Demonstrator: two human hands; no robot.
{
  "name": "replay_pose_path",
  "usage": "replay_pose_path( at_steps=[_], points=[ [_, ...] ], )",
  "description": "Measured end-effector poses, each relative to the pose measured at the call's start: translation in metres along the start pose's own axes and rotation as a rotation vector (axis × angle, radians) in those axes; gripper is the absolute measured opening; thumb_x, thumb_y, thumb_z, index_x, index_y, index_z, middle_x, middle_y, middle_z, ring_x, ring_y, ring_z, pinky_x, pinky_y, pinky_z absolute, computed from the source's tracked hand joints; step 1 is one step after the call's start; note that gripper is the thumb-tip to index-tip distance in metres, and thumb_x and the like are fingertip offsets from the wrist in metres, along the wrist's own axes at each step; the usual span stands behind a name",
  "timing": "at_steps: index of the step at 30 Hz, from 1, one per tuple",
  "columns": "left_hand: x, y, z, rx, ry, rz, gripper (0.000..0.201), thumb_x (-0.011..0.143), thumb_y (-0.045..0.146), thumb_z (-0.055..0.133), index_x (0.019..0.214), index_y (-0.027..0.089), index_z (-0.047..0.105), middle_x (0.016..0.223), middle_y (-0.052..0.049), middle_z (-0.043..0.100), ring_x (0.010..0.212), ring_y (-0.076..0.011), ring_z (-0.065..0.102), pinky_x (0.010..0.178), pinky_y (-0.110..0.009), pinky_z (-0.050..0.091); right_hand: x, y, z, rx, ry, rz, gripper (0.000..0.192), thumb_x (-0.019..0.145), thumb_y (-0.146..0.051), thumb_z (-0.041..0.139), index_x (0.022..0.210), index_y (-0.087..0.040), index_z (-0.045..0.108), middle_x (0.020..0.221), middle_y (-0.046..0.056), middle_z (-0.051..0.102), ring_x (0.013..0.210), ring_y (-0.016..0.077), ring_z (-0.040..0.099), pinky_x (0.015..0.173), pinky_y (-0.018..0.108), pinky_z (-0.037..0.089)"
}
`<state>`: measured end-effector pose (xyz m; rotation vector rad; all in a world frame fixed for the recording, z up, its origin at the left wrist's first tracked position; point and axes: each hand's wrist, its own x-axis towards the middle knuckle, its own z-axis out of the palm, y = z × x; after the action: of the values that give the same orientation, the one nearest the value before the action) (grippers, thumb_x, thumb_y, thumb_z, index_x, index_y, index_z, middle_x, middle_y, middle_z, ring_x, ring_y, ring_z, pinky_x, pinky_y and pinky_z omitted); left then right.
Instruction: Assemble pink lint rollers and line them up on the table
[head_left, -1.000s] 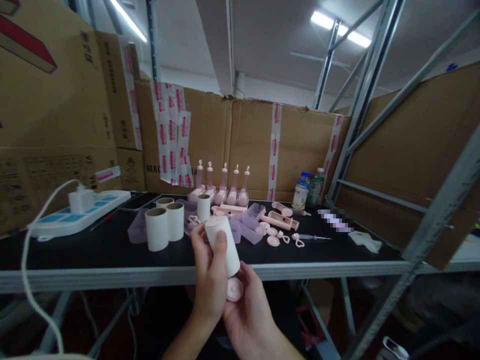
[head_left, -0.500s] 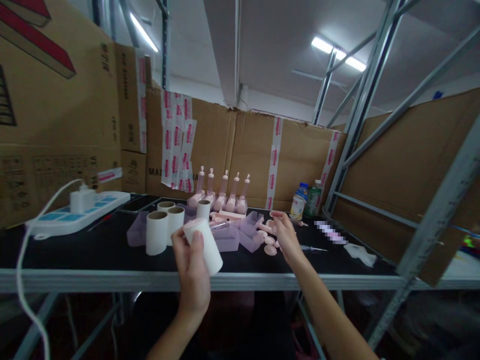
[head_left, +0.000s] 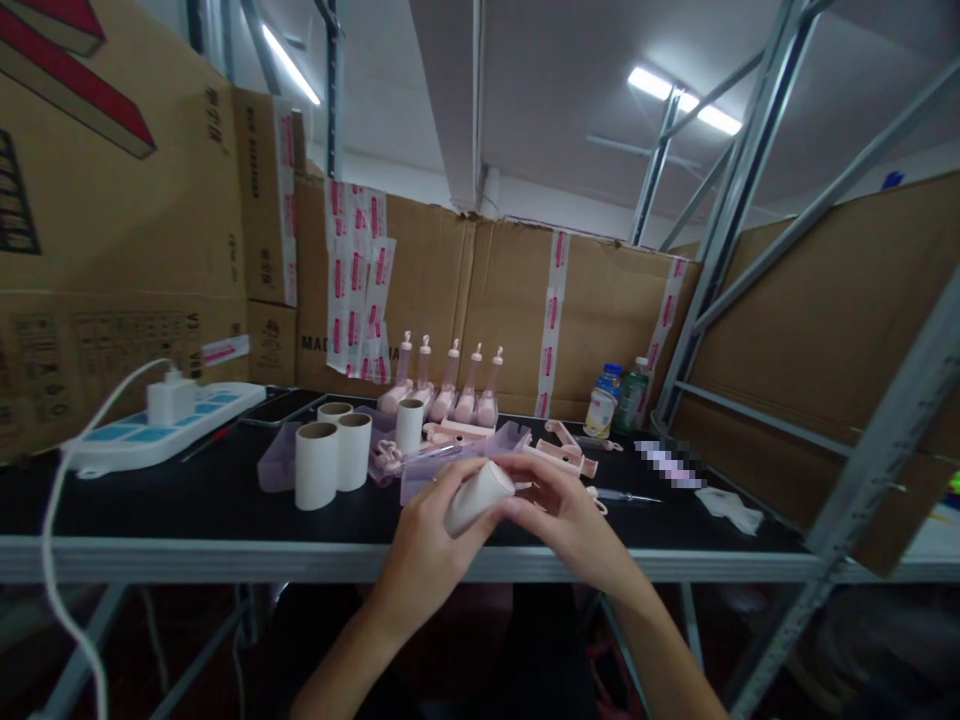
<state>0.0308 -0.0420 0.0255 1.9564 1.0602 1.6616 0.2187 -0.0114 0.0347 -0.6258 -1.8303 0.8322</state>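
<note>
White and cylindrical, the tube (head_left: 478, 496) you hold lies tilted, its far end raised toward the right, just above the front edge of the black table (head_left: 187, 500). Your left hand (head_left: 431, 545) is wrapped around its lower end from below. Your right hand (head_left: 559, 510) is closed over its upper end with the fingertips pinching there; whether a cap sits under those fingers cannot be made out.

Count on the table: four more white tubes (head_left: 315, 465) stand upright to the left of your hands, open ends up, three clustered together and one set farther back. Five pink bottles (head_left: 450, 380) with narrow necks stand in a row against the cardboard wall (head_left: 480, 300). Translucent purple trays (head_left: 442, 470) lie between the tubes and your hands. Small pink parts (head_left: 566, 455) are scattered behind your right hand; their number cannot be told. Two drink bottles (head_left: 616, 398) stand at the right rear. One white power strip (head_left: 150, 425) with blue sockets lies far left, with a white charger (head_left: 169, 395) plugged in and its cable trailing off the front edge.

Writing: the cardboard behind the tubes shows letters beginning "MAD", the rest covered. Pink-printed tape strips run down the cardboard; their print is too small to read.
</note>
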Motion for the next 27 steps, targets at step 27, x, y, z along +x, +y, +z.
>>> replay_pose_path(
  at_steps=[27],
  points=[
    [0.020, -0.001, -0.057, 0.460, 0.265, 0.058, 0.040, 0.092, 0.043, 0.070, 0.122, 0.017, 0.068, 0.112, -0.007, 0.076, 0.096, -0.0235, 0.072, 0.086, -0.032, 0.055, -0.005, 0.043, -0.021, -0.369, 0.482, 0.025, 0.022, 0.098, -0.045, 0.066, 0.104, -0.024, 0.063, 0.097, 0.005, 0.075, 0.081, 0.0225, 0.074, 0.073, 0.035, 0.058]
  ],
)
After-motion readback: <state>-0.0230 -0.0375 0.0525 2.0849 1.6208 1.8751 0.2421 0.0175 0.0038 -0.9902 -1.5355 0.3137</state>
